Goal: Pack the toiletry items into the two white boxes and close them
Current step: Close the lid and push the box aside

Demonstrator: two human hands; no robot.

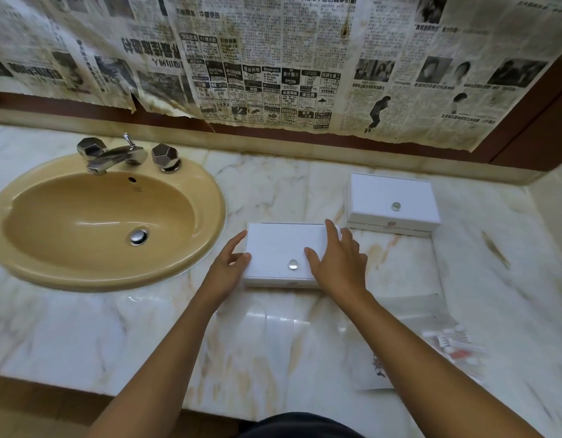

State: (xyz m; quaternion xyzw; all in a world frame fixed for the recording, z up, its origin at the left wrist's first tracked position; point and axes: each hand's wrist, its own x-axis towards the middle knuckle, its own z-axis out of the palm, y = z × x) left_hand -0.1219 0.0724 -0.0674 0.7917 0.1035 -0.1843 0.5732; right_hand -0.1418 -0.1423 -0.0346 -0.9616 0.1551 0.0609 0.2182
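Head view: marble vanity counter (146, 327) seen from above, both forearms reaching out over it.
Near box: white box (279, 251) sits on the counter just right of the tan sink (99, 219), lid down, a clear round knob (293, 264) near its front edge.
Left hand: left hand (229, 263) lies against the box's left side, fingers straight and spread, thumb touching the lid's corner; it grips nothing.
Right hand: right hand (338, 263) rests flat on the right part of the lid, fingers extended and relaxed, pressing rather than holding.
Far box: second white box (393, 200) stands further back and to the right, near the wall, also lidded, with a crest on its front face.
Toiletries: clear plastic packets (452, 346) and a white printed bag (377, 371) lie blurred at the lower right of the counter, well apart from both boxes; I can't tell what each packet holds.
Judged stage: both boxes look closed while items remain outside, so packing seems unfinished.
Risk, slide: polished marble offers little hold; a sideways press from either hand could skate the near box toward the sink.
Risk, lid: lifting by the small smooth knob could slip.
Risk, items: packets near the counter's front edge could be swept off by the right forearm.
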